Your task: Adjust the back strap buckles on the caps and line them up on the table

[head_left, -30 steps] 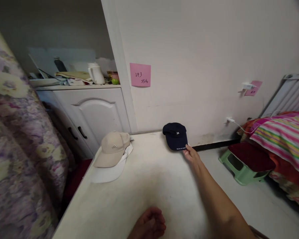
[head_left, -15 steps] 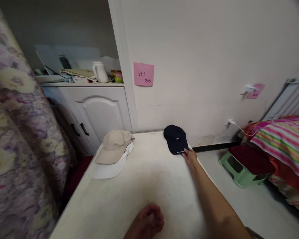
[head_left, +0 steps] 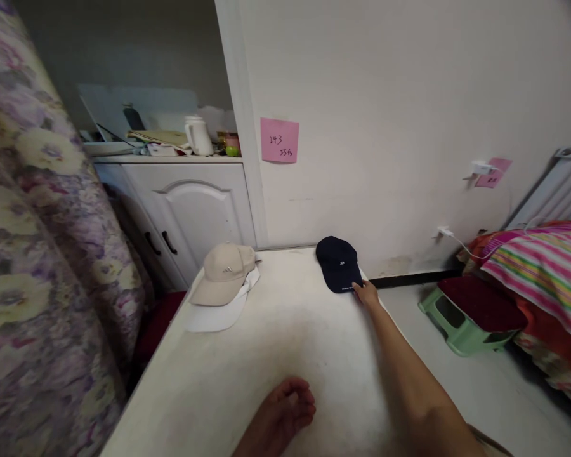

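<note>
A navy baseball cap [head_left: 339, 263] lies at the far right corner of the white table [head_left: 285, 279], its brim towards me. My right hand [head_left: 367, 296] pinches the right edge of that brim, thumb on top and fingers hidden beneath. Over the near part of the table is my left hand [head_left: 288, 406], holding nothing, its fingers loosely curled. At the table's left side a beige cap [head_left: 221, 273] rests on top of a white visor-like cap [head_left: 216, 317], whose upper part is covered.
The wall with a pink note [head_left: 280, 140] stands behind the table. To the left are a floral curtain [head_left: 42, 222] and a white cabinet [head_left: 195, 209] with a jug [head_left: 200, 136]. A green stool [head_left: 461, 327] and a bed [head_left: 547, 266] are on the right.
My view has shifted slightly, so the scene sits a little further right. My right hand keeps hold of the navy cap's brim, and the caps stay in place on the table.
</note>
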{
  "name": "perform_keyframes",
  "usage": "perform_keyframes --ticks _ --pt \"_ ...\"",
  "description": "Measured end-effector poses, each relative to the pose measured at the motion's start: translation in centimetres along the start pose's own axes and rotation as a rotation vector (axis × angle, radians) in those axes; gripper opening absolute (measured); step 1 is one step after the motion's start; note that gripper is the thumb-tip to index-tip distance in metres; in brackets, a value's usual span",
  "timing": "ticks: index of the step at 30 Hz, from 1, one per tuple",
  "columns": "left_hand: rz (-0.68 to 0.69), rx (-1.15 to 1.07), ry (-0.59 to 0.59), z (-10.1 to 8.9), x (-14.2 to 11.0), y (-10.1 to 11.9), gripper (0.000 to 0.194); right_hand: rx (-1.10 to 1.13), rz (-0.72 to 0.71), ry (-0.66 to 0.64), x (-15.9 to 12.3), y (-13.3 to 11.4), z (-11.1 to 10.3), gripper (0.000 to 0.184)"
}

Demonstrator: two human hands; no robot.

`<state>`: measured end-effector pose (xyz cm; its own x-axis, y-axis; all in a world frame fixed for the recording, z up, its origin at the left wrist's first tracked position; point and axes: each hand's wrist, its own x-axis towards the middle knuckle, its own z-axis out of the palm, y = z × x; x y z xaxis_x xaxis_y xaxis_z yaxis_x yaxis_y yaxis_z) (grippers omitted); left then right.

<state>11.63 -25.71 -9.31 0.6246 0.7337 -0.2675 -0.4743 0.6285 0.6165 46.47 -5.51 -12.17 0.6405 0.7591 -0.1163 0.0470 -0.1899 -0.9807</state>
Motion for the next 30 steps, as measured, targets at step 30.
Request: perform_keyframes --ticks 30 --pt "0.623 -0.235 0.728 -9.6 1.7 19.4 0.013 -0.296 -0.603 -0.420 -18.2 2.4 4.6 0.018"
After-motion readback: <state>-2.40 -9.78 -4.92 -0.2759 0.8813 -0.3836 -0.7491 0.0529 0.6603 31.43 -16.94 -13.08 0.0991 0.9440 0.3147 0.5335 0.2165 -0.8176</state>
